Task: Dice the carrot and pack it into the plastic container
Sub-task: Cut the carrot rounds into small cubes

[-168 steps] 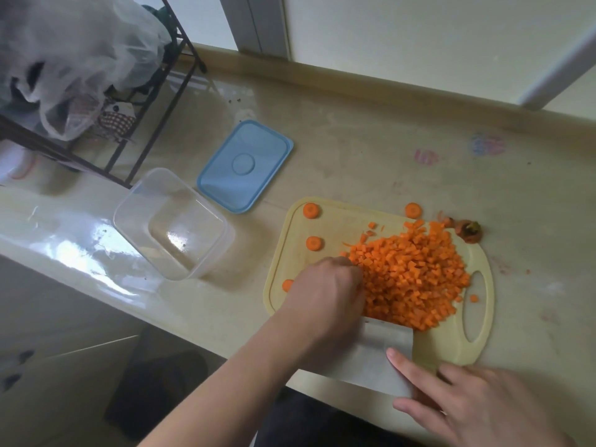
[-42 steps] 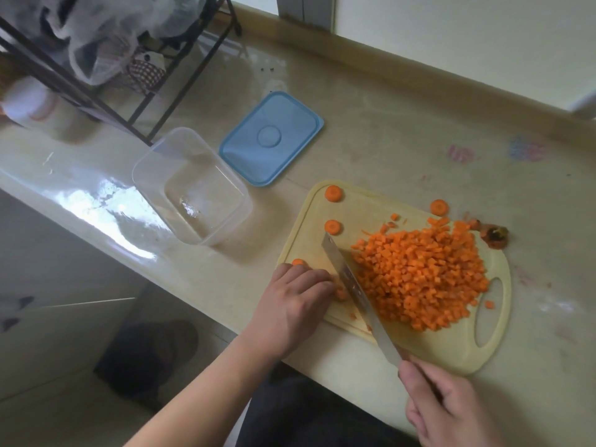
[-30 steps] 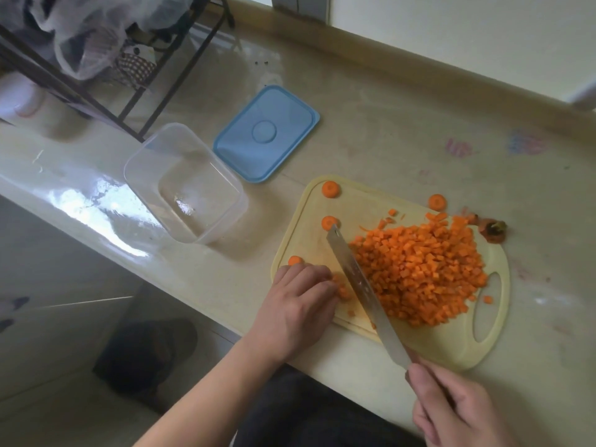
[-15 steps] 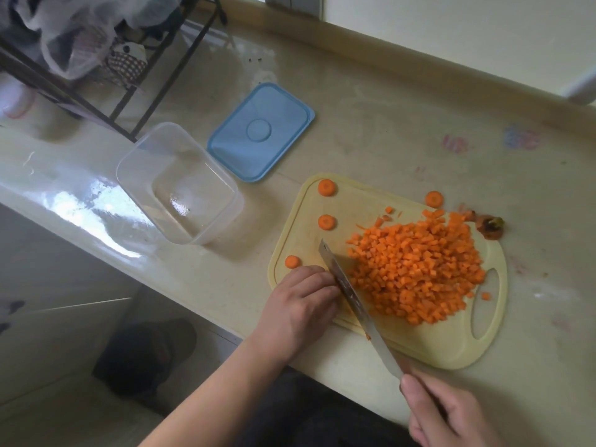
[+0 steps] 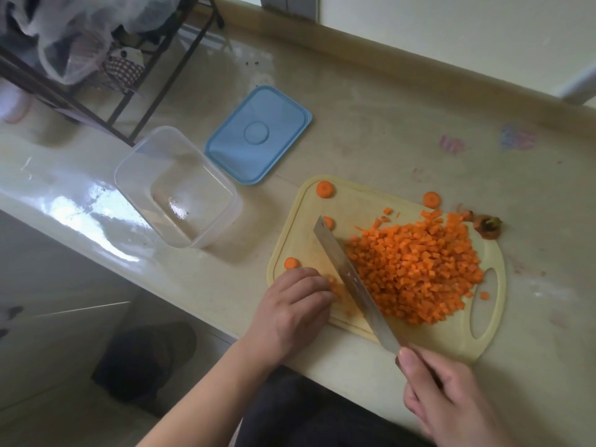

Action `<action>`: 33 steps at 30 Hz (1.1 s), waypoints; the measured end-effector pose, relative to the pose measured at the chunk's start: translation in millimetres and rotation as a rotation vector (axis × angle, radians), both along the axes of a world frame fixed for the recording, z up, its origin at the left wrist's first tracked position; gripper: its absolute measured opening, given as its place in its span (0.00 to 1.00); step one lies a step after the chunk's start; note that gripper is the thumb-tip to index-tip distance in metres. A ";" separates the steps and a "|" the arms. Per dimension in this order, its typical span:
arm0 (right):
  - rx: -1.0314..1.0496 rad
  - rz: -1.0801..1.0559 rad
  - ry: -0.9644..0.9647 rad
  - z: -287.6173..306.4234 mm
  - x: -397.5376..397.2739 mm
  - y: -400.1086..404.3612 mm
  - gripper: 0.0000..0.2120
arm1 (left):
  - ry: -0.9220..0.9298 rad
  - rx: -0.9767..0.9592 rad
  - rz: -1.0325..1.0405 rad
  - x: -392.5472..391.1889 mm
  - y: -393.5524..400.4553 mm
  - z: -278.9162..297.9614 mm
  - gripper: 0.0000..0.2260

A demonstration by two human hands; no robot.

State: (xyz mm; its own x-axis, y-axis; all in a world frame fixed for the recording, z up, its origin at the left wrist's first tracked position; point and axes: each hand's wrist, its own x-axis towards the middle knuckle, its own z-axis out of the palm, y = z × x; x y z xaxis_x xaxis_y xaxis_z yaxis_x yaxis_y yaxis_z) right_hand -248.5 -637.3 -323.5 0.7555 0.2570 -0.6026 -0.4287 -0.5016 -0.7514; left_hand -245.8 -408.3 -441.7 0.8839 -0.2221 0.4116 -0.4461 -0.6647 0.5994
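Head view, over the counter (image 5: 387,117): the right hand (image 5: 451,404) is wrapped round the handle of a knife (image 5: 351,282), whose blade lies across the yellow cutting board (image 5: 354,204) just left of the heap of diced carrot (image 5: 416,269). The left hand (image 5: 290,314) rests at the board's near left edge, fingers curled down over a few small carrot bits by the blade. Loose carrot rounds (image 5: 324,189) sit further out. The clear plastic container (image 5: 177,185) stands left of the board, its blue lid (image 5: 258,133) just beyond.
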 end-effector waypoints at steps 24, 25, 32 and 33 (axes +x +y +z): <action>0.003 0.020 -0.162 -21.0 -7.3 -5.0 0.11 | 0.115 -0.021 -0.041 -1.6 -8.2 -1.8 0.05; 0.006 -0.027 -0.161 -22.1 -10.3 -8.4 0.07 | 0.108 -0.020 -0.050 -0.7 -10.4 -1.4 0.05; -0.067 -0.207 -0.366 -18.1 -17.3 -6.9 0.12 | 0.174 -0.076 -0.119 20.5 -34.2 2.0 0.06; -0.064 -0.220 -0.381 -10.8 -14.3 -5.7 0.13 | 0.177 -0.084 -0.117 20.9 -35.1 2.5 0.05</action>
State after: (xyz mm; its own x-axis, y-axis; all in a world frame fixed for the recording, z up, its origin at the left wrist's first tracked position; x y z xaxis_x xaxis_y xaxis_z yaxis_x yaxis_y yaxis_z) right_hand -262.8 -643.0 -334.3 0.9592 0.0369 -0.2805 -0.2291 -0.4800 -0.8468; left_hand -224.9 -443.4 -439.1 0.9144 -0.2986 0.2734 -0.3997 -0.5588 0.7266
